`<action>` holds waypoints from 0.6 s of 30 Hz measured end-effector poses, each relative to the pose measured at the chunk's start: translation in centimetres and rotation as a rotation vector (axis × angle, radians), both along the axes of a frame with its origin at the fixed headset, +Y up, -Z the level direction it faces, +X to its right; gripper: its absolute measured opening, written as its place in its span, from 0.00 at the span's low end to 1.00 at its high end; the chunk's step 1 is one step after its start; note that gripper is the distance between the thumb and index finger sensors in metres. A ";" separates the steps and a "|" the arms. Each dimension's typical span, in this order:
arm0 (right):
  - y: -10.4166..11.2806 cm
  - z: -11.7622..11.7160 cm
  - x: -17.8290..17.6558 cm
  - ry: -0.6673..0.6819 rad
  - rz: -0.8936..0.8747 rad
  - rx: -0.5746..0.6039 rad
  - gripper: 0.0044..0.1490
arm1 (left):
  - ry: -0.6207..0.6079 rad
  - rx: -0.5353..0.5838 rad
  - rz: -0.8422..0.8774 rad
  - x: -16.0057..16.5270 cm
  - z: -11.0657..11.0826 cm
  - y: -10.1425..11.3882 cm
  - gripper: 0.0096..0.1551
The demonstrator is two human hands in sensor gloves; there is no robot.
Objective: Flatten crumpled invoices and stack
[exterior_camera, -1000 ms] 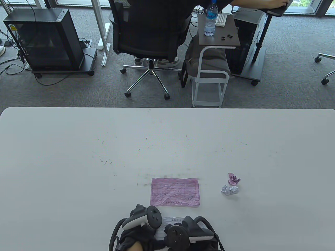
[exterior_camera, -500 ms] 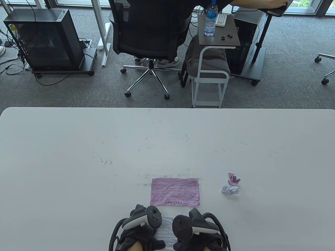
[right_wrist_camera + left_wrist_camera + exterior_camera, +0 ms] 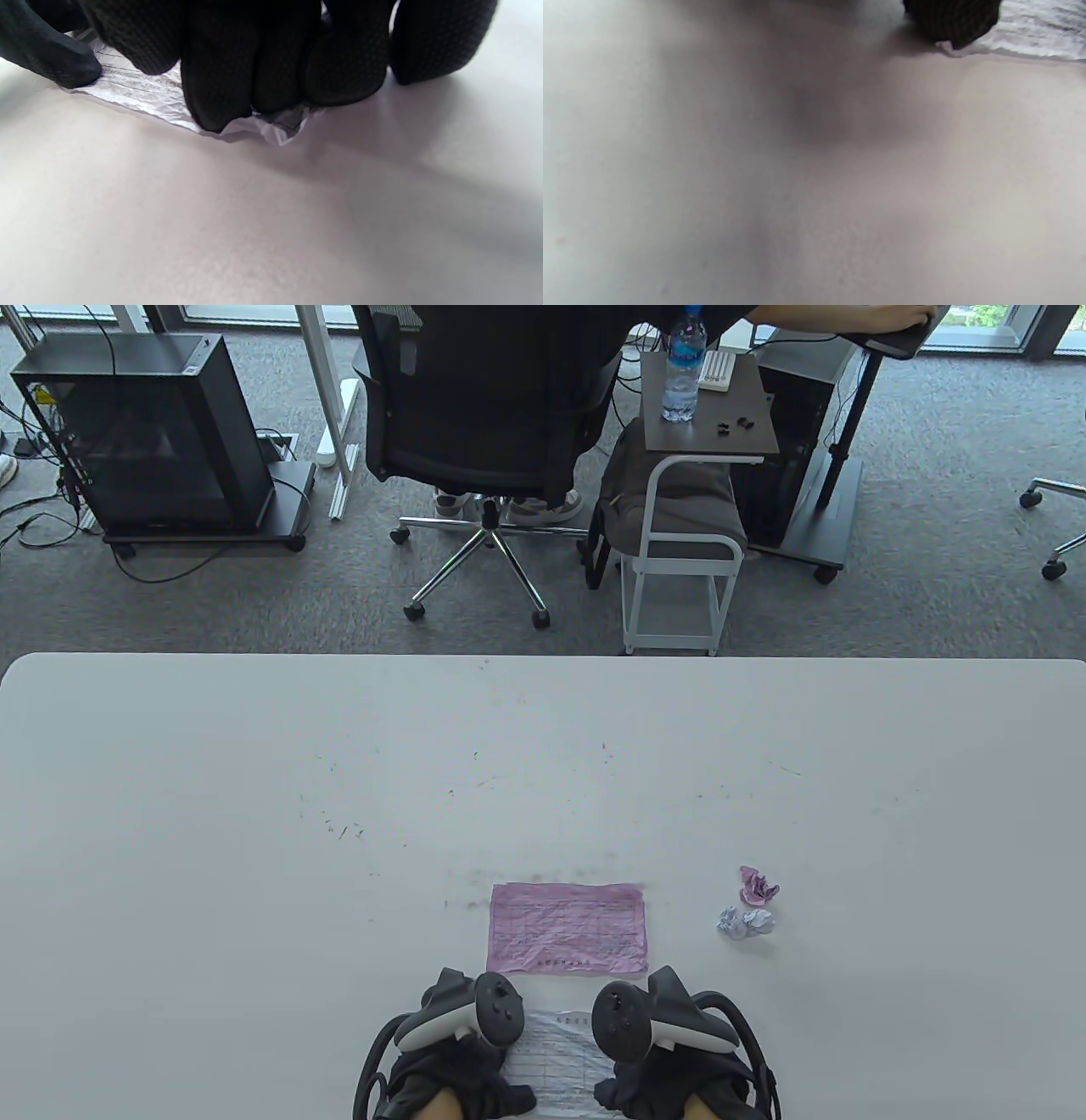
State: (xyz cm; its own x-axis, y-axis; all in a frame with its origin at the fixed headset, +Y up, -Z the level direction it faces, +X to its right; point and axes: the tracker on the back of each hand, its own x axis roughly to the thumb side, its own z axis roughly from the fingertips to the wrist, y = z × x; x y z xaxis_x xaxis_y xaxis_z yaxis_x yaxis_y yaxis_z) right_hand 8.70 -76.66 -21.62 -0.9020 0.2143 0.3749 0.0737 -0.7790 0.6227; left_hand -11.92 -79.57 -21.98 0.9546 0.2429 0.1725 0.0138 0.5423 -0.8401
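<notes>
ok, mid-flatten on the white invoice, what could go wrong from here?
1. The right hand presses the white invoice at a corner that is curled up; sliding outward could crease or tear it.
2. The sheet sits at the table's near edge, so a pull toward the body may drag it off.
3. The pink invoice lies just beyond; the hands could nudge it.
</notes>
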 end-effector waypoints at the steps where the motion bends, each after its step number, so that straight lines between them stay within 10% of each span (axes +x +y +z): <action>1: 0.0 0.0 0.1 -0.004 0.007 -0.001 0.21 | 0.000 0.000 0.000 0.0 0.0 0.0 0.56; 6: 0.7 -0.3 1.1 -0.040 -0.041 0.054 0.23 | 0.001 0.000 0.005 0.0 0.0 0.0 0.56; 12: 3.3 0.0 1.9 -0.097 -0.330 0.430 0.23 | 0.000 -0.004 0.007 -0.1 -0.1 0.0 0.56; 18: 2.3 1.1 -1.9 0.115 -0.305 0.431 0.25 | -0.001 -0.004 0.009 -0.1 -0.1 -0.1 0.56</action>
